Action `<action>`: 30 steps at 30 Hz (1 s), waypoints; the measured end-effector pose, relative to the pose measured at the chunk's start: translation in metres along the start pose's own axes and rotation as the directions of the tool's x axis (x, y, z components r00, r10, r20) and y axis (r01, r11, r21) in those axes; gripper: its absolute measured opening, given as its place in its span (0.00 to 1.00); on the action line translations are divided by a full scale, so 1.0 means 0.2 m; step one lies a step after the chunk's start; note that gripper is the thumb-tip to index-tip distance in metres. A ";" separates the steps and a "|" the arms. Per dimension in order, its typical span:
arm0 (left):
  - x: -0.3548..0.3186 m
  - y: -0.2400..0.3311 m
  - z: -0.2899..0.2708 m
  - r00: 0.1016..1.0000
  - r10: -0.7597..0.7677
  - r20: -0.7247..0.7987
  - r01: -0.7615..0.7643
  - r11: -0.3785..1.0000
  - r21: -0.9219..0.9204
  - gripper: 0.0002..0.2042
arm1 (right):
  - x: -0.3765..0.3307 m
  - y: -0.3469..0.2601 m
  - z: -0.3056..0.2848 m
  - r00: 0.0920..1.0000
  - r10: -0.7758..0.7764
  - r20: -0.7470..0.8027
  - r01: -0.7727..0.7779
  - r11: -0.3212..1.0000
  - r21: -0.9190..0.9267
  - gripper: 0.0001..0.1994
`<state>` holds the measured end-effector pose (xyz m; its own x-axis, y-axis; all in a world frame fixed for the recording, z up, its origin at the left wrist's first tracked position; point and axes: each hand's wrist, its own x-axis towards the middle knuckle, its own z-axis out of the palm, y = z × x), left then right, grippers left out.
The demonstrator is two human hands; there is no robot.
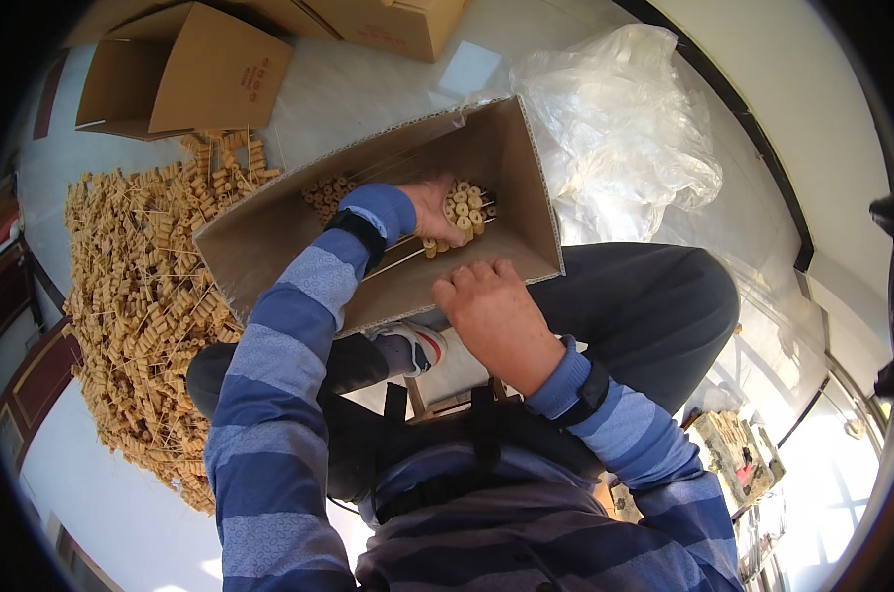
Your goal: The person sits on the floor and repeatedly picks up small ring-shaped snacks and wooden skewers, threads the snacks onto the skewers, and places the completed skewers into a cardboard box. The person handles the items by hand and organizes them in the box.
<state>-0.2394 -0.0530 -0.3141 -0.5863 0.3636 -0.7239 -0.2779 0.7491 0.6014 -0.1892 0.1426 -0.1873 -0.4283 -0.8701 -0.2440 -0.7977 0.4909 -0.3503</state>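
Note:
In front of me is an opened cardboard box (368,306), set at a slant between my legs. My left hand (435,209) reaches down into it, thumb and fingers closed round a bundle of skewers (464,209) threaded with tan ridged rolls. The ends of the rolls face up near the box's right end, and thin sticks run leftward from them. More skewered rolls (325,195) lie inside toward the left, partly behind my left wrist. My right hand (496,321) is curled over the box's near rim; its fingertips are partly hidden.
A large heap of skewered tan rolls (136,326) spreads over the floor on the left. Open cardboard boxes (220,74) stand beyond it. Crumpled clear plastic sheeting (629,128) lies right of the box. My bent knee (664,296) and shoe (422,347) are close to the near rim.

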 end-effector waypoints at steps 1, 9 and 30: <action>0.00 -0.01 0.01 1.000 -0.015 -0.021 0.015 1.000 -0.011 0.54 | 0.00 0.00 0.00 1.000 -0.005 -0.008 0.005 1.000 -0.005 0.06; -0.03 0.04 0.06 0.991 0.053 -0.119 -0.019 0.961 0.275 0.49 | 0.01 0.01 0.03 0.997 -0.009 -0.077 0.014 0.998 0.065 0.05; 0.20 -0.10 0.21 0.738 0.359 -0.571 0.119 0.764 0.634 0.33 | -0.01 -0.02 0.04 1.000 0.005 0.030 -0.007 0.997 0.075 0.07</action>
<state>-0.2252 -0.0293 -0.3693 -0.9672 0.2207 -0.1254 0.2000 0.9668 0.1590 -0.1814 0.1421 -0.1919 -0.4192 -0.8660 -0.2724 -0.7607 0.4989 -0.4153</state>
